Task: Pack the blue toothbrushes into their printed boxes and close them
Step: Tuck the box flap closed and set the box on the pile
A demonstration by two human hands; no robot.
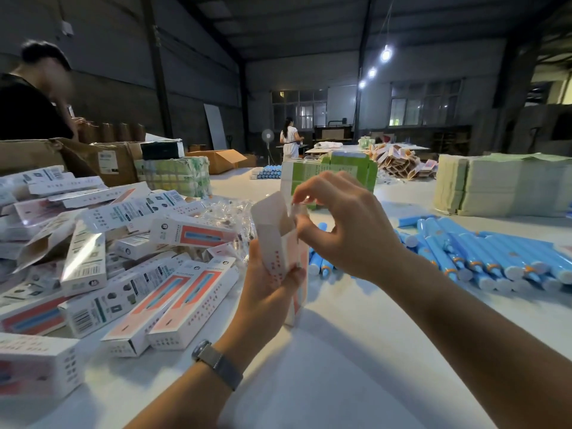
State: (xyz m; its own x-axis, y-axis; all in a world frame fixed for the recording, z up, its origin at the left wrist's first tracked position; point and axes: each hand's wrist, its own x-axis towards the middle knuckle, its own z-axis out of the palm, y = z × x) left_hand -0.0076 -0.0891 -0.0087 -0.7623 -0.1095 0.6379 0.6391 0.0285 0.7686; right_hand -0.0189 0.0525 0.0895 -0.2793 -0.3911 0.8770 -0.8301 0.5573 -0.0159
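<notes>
My left hand [263, 292] grips a white and coral printed box [280, 243], held upright over the white table [325, 366] with its top flaps open. My right hand [337, 224] is above it and pinches a small side flap at the box's open top. I cannot see whether a toothbrush is inside. A heap of blue toothbrushes [483, 252] lies on the table to the right, some just behind my hands. A pile of printed boxes [130, 261] covers the table to the left.
Clear plastic bags [229, 212] lie behind the box pile. Green and white cartons [334, 171] stand just beyond my hands, a stack of pale flat sheets [495, 187] at the far right. Cardboard boxes [102, 162] and a person in black are at the left; another person stands far back.
</notes>
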